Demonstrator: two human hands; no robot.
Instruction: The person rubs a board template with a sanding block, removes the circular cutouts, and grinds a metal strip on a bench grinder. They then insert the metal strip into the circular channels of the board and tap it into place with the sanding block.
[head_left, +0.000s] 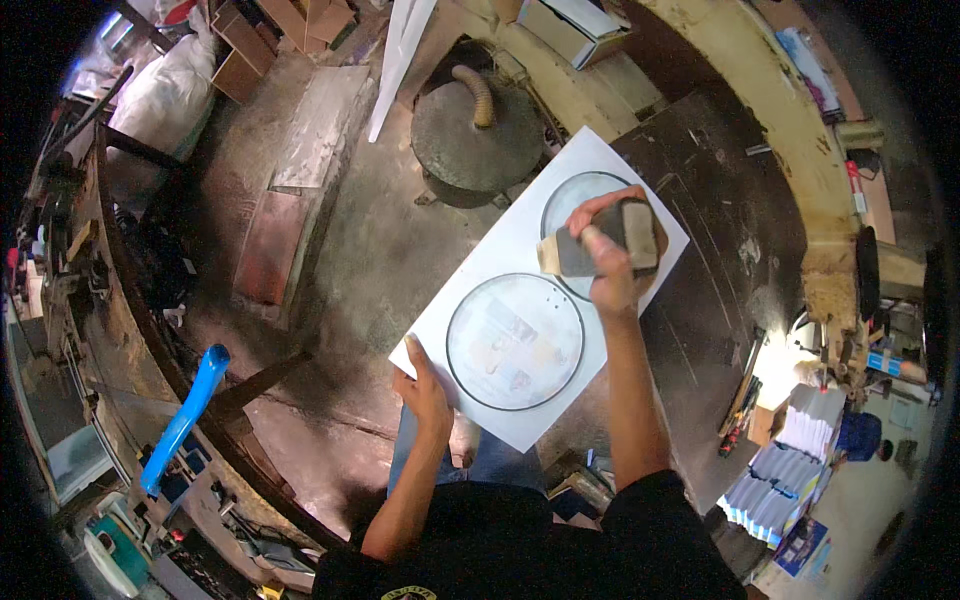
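A white rectangular board (500, 260) is held slantwise before me, with two large dark-rimmed circles on it. The nearer circle (515, 342) has a pale, cloudy middle and several small dark spots near its upper right. My left hand (428, 398) grips the board's left corner, thumb on top and fingers hidden underneath. Over the far circle (565, 205), my right hand (612, 260) is closed round a dark grey block with tan ends (578, 255). The block and hand cover much of that circle. Whether the block touches the board I cannot tell.
Beyond the board stands a round grey metal drum (470, 140) with a ribbed hose. A curved, worn yellowish machine frame (830, 200) arcs along the right. Paper stacks (785, 480) sit at lower right. A blue curved tube (188, 418) and a rusty rim (130, 290) are left.
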